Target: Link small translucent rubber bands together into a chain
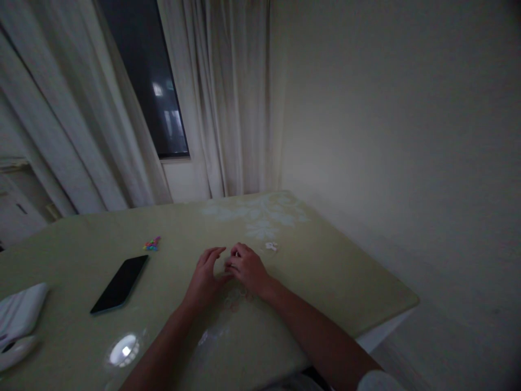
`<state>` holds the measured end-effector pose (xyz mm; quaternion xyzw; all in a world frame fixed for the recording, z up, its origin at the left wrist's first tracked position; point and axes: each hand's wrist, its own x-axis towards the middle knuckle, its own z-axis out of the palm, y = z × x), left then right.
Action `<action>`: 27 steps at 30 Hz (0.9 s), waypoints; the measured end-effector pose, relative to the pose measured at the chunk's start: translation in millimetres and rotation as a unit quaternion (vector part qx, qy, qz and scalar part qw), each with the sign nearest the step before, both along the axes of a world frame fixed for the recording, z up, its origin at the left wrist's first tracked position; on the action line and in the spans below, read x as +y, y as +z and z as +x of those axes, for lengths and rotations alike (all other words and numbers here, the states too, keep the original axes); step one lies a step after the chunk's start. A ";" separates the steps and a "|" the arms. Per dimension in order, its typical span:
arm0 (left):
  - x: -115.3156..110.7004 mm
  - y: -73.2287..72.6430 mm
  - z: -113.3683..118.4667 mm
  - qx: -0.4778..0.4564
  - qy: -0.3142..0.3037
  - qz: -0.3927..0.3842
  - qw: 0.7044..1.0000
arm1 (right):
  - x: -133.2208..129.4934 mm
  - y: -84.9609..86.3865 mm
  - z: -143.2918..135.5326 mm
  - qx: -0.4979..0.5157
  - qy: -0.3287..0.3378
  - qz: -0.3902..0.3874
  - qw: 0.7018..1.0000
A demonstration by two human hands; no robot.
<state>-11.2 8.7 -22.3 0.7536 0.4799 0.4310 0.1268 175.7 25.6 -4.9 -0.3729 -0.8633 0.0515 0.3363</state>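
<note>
My left hand (207, 277) is over the middle of the table, its fingers apart and nothing visible between them. The thumb reaches toward my right hand (248, 267), whose fingers are curled together; a small pale bit shows at them, too small to name. Below both hands lie several thin, pale rings or loops (231, 302) on the tablecloth. Just beyond my right hand rests a little cluster of white pieces (271, 246). Farther left sits a small pile of bright multicoloured pieces (152, 244).
A black-screened phone (121, 284) lies on the greenish tablecloth (325, 271), left of my hands. Nearer me are a round shiny item (124, 350) and a clear plastic piece (209, 335). White objects (22, 315) stand at the left edge. A wall (399, 136) borders the table's right side.
</note>
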 end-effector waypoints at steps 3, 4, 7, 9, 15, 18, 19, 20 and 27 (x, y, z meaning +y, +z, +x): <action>-0.6 -1.5 1.6 0.011 0.002 0.008 1.000 | 0.5 -2.8 -2.2 -0.039 0.003 0.007 0.999; -0.5 -1.8 1.8 0.011 0.004 0.006 1.000 | 1.1 -3.3 -2.4 -0.047 0.011 0.008 0.999; 1.3 -2.6 0.9 -0.006 0.010 -0.003 1.000 | 2.9 -2.8 -1.0 -0.050 0.040 0.007 0.998; 3.8 -3.3 -1.5 -0.032 0.026 -0.019 0.999 | 3.8 -0.2 1.9 -0.019 0.048 -0.008 0.999; 12.9 -9.1 -15.5 -0.103 0.098 -0.112 0.984 | 0.4 10.6 12.7 0.061 0.080 -0.140 0.985; 16.1 -12.9 -20.3 -0.106 0.105 -0.128 0.980 | -4.5 10.4 11.9 -0.013 0.173 -0.208 0.962; 16.9 -13.3 -21.4 -0.107 0.104 -0.131 0.980 | -6.2 9.8 10.7 -0.039 0.196 -0.226 0.953; 17.7 -13.1 -22.5 -0.108 0.103 -0.133 0.980 | -7.7 9.3 9.4 -0.061 0.210 -0.241 0.946; 11.7 11.4 -32.2 -0.104 0.121 -0.086 0.984 | -21.6 12.1 0.2 -0.170 0.148 -0.203 0.953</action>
